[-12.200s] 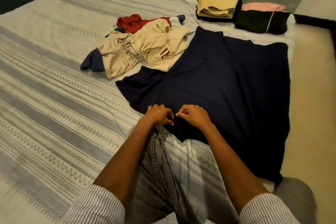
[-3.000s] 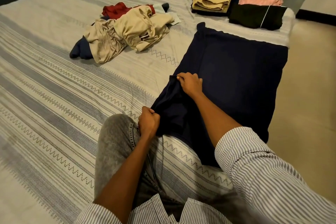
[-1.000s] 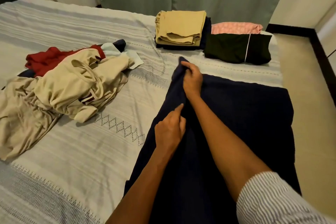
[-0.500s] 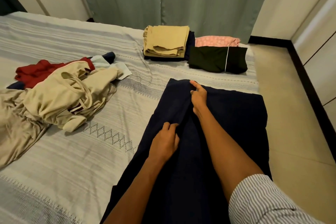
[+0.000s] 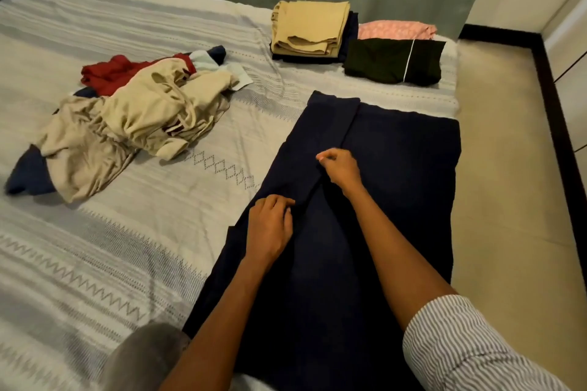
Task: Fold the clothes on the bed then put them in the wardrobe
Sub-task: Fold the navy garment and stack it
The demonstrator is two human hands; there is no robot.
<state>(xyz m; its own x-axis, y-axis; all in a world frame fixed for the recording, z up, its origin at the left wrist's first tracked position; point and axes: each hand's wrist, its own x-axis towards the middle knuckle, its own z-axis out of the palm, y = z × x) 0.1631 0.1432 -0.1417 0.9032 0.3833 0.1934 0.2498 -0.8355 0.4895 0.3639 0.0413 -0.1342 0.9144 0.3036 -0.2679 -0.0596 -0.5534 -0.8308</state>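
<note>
Kneeling over the bed (image 5: 95,263), the person works on a navy garment (image 5: 397,184) spread flat along the bed's right edge — one side strip folded in over the middle. Both hands sit on that folded strip's edge: the left hand (image 5: 270,225) has its fingers curled, pinching the cloth, and the right hand (image 5: 341,168), a little farther up, pinches it too. Unfolded clothes (image 5: 133,124) lie heaped toward the bed's left side — folded stacks (image 5: 309,27) sit at its far right corner.
</note>
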